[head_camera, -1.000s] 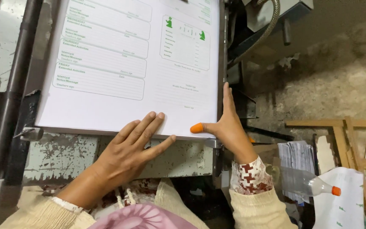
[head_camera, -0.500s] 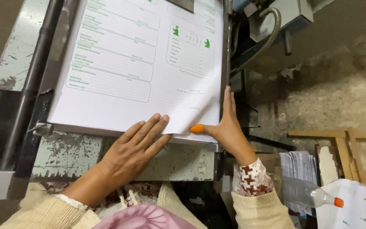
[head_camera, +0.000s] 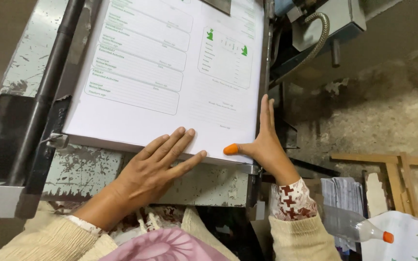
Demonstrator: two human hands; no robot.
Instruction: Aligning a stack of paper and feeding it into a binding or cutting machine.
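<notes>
So we're standing over the stack of printed sheets (head_camera: 170, 72), white paper with green-lined form boxes, sitting on the worn metal machine bed (head_camera: 88, 169), and it fills most of the view from about 10 o'clock round to 1 o'clock. Our left hand (head_camera: 153, 169) lies flat and open at the stack's near edge, fingers spread and pressing down on the top sheet, not pinching anything. Our right hand (head_camera: 267, 142) is open too, palm up against the stack's right side at roughly 3 o'clock from the left hand, fingers straight along the edge, and the thumb with its orange rubber tip (head_camera: 231, 149) rests on the top sheet's near right corner. So nothing is clamped, both hands are just pushing against paper. As far as progress goes, the edges look pretty square already, so we'd guess the squaring-up is mostly done, though we can't tell whether the far edge is flush since it runs out of frame. Off at 4 o'clock there's a plastic bottle with an orange cap (head_camera: 359, 227) lying on loose papers, near some wooden frames (head_camera: 402, 166).
</notes>
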